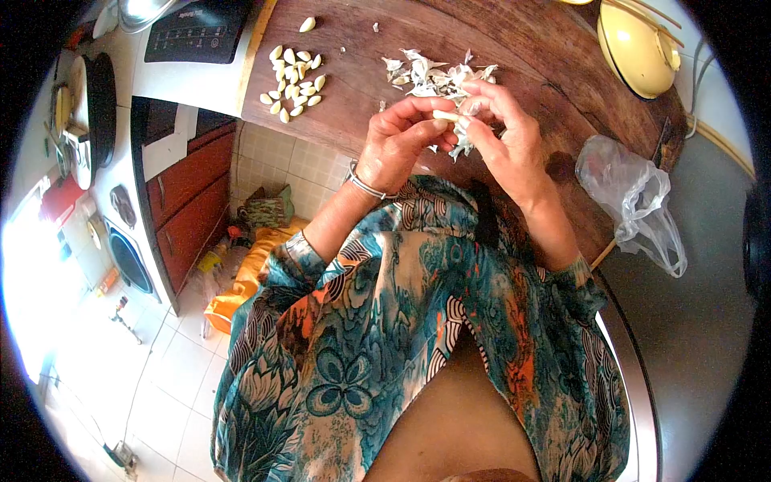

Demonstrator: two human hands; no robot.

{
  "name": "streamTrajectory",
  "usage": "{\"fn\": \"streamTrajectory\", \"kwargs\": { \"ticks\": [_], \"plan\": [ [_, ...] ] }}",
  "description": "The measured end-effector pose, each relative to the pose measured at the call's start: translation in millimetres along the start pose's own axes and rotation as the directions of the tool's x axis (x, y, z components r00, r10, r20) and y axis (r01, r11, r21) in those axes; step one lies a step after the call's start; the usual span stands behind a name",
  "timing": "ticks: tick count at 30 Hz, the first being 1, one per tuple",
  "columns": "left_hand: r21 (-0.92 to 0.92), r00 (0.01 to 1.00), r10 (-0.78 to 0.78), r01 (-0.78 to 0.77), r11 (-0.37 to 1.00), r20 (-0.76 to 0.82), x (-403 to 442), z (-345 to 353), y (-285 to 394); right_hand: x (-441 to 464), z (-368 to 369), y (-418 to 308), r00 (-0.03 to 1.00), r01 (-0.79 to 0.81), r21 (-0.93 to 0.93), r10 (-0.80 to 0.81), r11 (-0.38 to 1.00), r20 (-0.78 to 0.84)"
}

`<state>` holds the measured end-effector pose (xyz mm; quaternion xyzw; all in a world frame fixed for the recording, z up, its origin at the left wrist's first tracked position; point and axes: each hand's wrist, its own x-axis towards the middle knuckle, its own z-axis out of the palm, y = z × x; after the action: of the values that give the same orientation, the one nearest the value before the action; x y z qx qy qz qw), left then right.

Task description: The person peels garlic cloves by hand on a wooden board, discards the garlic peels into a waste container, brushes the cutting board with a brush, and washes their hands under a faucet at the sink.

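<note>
Both hands meet over the front edge of the wooden counter. Between their fingertips is a pale garlic clove [446, 116]. My left hand [408, 132] pinches its left end, with a bracelet on the wrist. My right hand [506, 132] has thumb and finger closed on the other end. Just behind and under the hands lies a heap of papery garlic skins [426, 74]. Farther left on the wood sits a group of peeled cloves [294, 80], with a single clove [307, 24] above them.
The wooden counter [345, 76] carries a crumpled clear plastic bag [626, 193] at its right and a yellow bowl [638, 52] at the back right. A black cooktop panel [197, 32] is at the back left. An orange bag [253, 269] lies below on the left.
</note>
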<state>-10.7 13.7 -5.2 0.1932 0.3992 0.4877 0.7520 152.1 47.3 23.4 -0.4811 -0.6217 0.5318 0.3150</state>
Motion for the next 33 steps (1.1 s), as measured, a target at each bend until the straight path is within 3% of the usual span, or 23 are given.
{"fn": "streamTrajectory", "kwargs": {
  "ticks": [6,9,18,23,26,30,33],
  "plan": [
    [-0.032,0.999,-0.036,0.036,0.999,-0.005,-0.5,-0.4,0.6,-3.5,6.8,3.2,0.994,-0.034,-0.023,0.031,0.999,-0.102],
    [-0.027,0.997,-0.069,0.068,0.997,-0.028,0.4,-1.9,2.1,-5.3,10.7,4.0,0.987,0.055,-0.047,-0.062,0.997,-0.150],
    [-0.133,0.997,-0.061,0.066,0.989,0.042,2.3,-3.8,-0.5,-5.7,12.5,8.2,0.988,0.004,0.102,0.012,0.995,-0.157],
    [-0.194,0.988,-0.077,0.103,0.976,0.137,2.6,-7.8,-2.3,-6.5,13.8,10.5,0.983,0.055,0.059,-0.043,0.997,-0.180],
    [-0.187,0.988,-0.104,0.124,0.974,0.115,2.6,-5.8,-1.0,-7.6,13.3,8.1,0.980,0.061,0.034,-0.054,0.998,-0.194],
    [-0.010,0.996,-0.082,0.083,0.997,0.039,-0.3,3.2,3.0,-8.3,12.3,13.8,0.962,0.165,-0.177,-0.198,0.970,-0.190],
    [0.124,0.999,-0.031,0.029,0.992,0.016,1.3,3.3,2.9,-10.2,15.7,5.8,0.971,0.146,-0.183,-0.176,0.972,-0.159]
  ]
}}
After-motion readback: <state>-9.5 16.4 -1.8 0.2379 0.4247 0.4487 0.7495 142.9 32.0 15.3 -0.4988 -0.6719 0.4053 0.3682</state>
